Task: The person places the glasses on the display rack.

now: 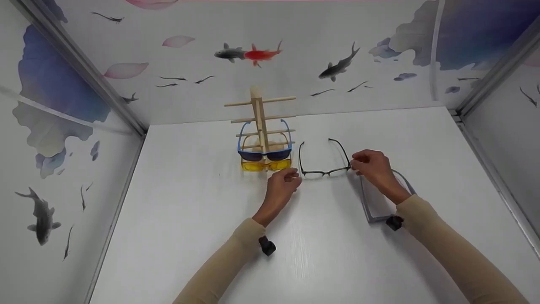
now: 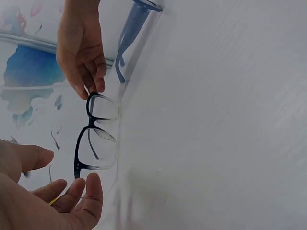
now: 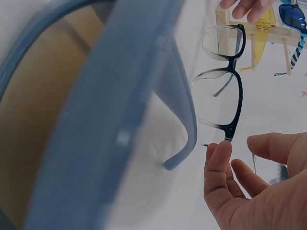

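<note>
A pair of eyeglasses [image 1: 325,173], dark along the top of the frame and clear below, stands on the white table with its temples unfolded toward the back wall. My left hand [image 1: 282,185] is at the left hinge side, its thumb apart from the fingers in the left wrist view. At the other hinge is my right hand [image 1: 373,166]. In the right wrist view, its fingertips [image 3: 221,153] touch the frame end while the thumb stays clear. Under my right wrist lie large grey-blue glasses [image 1: 376,219], partly hidden by the forearm.
A wooden display rack [image 1: 259,114] with several crossbars stands left of the eyeglasses. Blue-framed sunglasses [image 1: 253,156] hang low on it, above yellow-lensed glasses [image 1: 252,166]. Printed wall panels [image 1: 295,84] enclose the table [image 1: 177,211] at the back and sides.
</note>
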The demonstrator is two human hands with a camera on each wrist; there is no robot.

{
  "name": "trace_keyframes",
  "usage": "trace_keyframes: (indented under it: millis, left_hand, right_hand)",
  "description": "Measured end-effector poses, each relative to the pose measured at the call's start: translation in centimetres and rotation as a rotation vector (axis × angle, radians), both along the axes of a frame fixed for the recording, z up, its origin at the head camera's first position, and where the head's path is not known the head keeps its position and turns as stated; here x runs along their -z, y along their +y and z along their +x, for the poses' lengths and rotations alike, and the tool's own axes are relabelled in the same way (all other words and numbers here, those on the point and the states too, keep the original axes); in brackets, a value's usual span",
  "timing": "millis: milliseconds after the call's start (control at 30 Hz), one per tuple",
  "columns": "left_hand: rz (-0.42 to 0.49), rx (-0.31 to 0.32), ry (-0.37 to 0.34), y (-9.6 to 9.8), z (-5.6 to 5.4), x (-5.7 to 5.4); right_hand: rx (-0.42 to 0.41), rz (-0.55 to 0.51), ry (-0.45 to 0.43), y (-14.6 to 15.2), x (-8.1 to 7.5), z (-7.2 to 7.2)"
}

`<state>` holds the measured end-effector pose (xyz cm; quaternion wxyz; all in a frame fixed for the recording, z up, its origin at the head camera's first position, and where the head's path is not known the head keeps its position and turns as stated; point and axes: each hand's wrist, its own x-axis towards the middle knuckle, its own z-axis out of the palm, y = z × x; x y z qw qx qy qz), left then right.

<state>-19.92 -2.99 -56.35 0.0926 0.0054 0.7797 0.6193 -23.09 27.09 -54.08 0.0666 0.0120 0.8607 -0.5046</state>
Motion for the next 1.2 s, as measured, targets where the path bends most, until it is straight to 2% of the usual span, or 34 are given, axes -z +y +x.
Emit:
trace_keyframes:
  millis: [167, 433, 833, 1000, 1200]
  left_hand:
    - [-0.018, -0.002, 0.017, 0.6, -0.3, 0.6]
    - [-0.062, 0.034, 0.034, 1.3, -0.4, 1.1]
    - [-0.022, 0.030, 0.032, 2.0, -0.4, 1.4]
    - [0.018, 0.023, 0.009, 2.1, -0.3, 1.2]
    - [0.087, 0.029, 0.000, 1.9, -0.1, 0.3]
  right_hand:
    - [-0.005, 0.010, -0.007, -0.3, 0.3, -0.3]
    - [-0.009, -0.004, -0.024, -0.5, 0.5, -0.7]
    - [-0.014, -0.020, -0.045, -0.8, 0.4, -1.1]
    - [-0.023, -0.009, -0.051, -0.5, 0.2, -0.6]
    - [-0.022, -0.020, -0.044, -0.2, -0.6, -0.1]
